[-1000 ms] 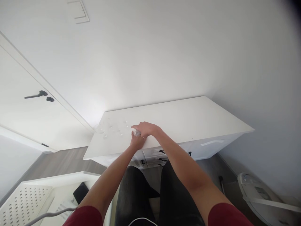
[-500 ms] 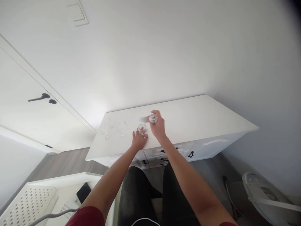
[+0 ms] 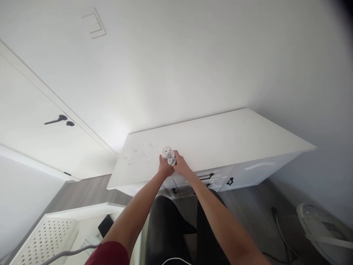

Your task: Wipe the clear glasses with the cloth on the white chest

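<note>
A clear round glass stands near the front edge of the white cabinet top. My left hand is closed around its near left side, with the fingers partly hidden. In my right hand a crumpled whitish cloth is gripped and pressed against the near right side of the glass. Both hands meet close together there. To the left lie several small clear glass-like pieces, too faint to name exactly.
Drawers with black handles are in the cabinet front, just above my knees. A white perforated-sided unit holding a black object is at lower left. A grey-white appliance with a cord stands at lower right. A door is at left.
My right hand has come down and toward me, bringing the cloth from above the cabinet top to the glass. My left hand has closed more around the glass. The view has shifted slightly.
</note>
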{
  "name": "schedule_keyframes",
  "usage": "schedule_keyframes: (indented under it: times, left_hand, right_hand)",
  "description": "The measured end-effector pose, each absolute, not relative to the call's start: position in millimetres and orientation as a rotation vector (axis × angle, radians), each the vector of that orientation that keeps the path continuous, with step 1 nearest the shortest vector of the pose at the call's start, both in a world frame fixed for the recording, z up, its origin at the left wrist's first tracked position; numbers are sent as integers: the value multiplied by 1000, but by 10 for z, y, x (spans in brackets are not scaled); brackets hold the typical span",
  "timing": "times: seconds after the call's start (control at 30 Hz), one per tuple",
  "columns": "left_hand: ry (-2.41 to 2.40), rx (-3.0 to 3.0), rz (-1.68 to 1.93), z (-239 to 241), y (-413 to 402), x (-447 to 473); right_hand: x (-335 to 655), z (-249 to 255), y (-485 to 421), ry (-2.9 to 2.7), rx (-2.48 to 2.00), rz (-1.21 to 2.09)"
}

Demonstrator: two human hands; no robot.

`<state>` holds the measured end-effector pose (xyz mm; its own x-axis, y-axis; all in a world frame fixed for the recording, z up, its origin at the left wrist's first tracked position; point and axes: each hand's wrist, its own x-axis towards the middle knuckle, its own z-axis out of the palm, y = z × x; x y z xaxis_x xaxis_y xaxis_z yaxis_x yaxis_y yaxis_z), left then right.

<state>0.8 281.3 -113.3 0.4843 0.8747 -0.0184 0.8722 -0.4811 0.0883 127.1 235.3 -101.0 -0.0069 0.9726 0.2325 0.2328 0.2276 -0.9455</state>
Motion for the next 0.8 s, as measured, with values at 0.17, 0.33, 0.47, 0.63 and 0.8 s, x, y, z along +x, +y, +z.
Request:
schedule_keyframes:
  times: [0.17, 0.33, 0.47, 0.63, 0.8]
  left_hand:
    - [1560, 2638, 63, -1142, 2834, 22]
    - [1557, 2607, 119, -1084, 2805, 29]
    - [1548, 2584, 149, -1042, 2783, 35]
    - [1531, 2583, 159, -1047, 2776, 25]
    - [1534, 2539, 192, -1036, 2768, 25]
  right_hand:
    - [1273, -1054, 2507, -1409, -1261, 782]
    - [1348, -953, 2545, -1503, -1324, 739]
    - [1414, -935, 2527, -1519, -1318, 736]
    - [1428, -975, 2517, -1512, -1237, 722]
    - [1400, -1023, 2504, -1451, -1236, 720]
